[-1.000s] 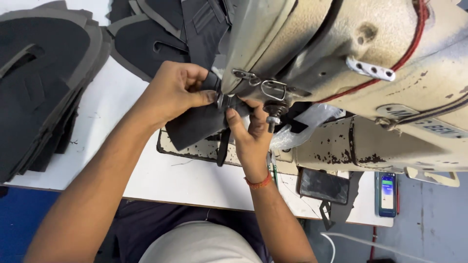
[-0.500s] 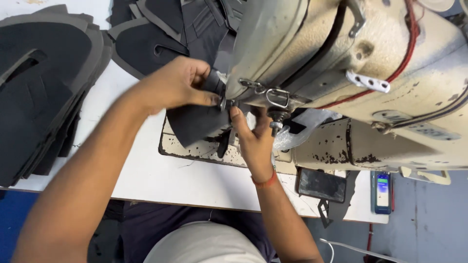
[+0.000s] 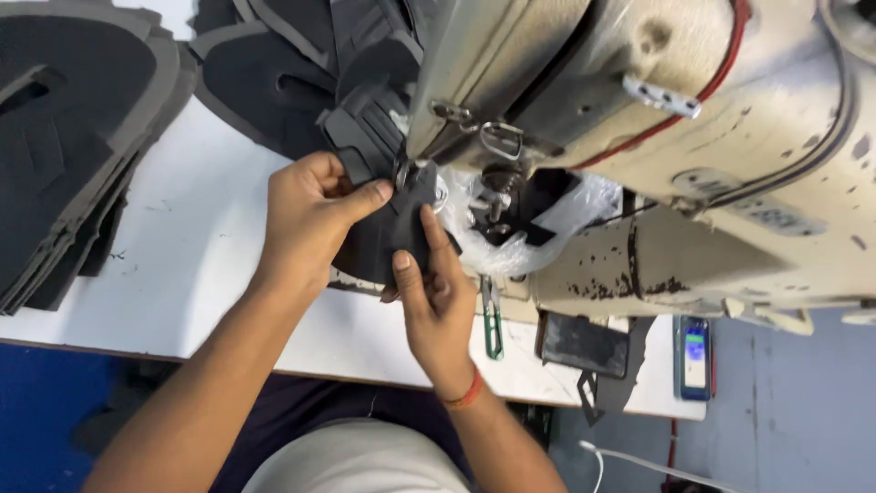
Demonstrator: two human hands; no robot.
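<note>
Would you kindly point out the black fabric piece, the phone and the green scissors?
Black fabric piece [image 3: 383, 242], head view, lower flat part.
Phone [image 3: 694, 356], head view, screen.
Green scissors [image 3: 494, 329], head view, handle.

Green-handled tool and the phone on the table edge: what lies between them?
In the head view, a dark flat rectangular piece lies between the green-handled tool and the phone.

The dark piece [image 3: 388, 242] pinched between the left hand [image 3: 310, 219] and right hand [image 3: 433, 292] looks like matt, soft foam-backed cloth, as do the stacked cut pieces [image 3: 73, 137] at far left. The sewing machine [image 3: 657, 119] is cream-painted metal, chipped and grimy, with shiny steel fittings and crinkled clear plastic wrap [image 3: 557, 224]. The white surface [image 3: 201, 274] is smooth and scuffed.
</note>
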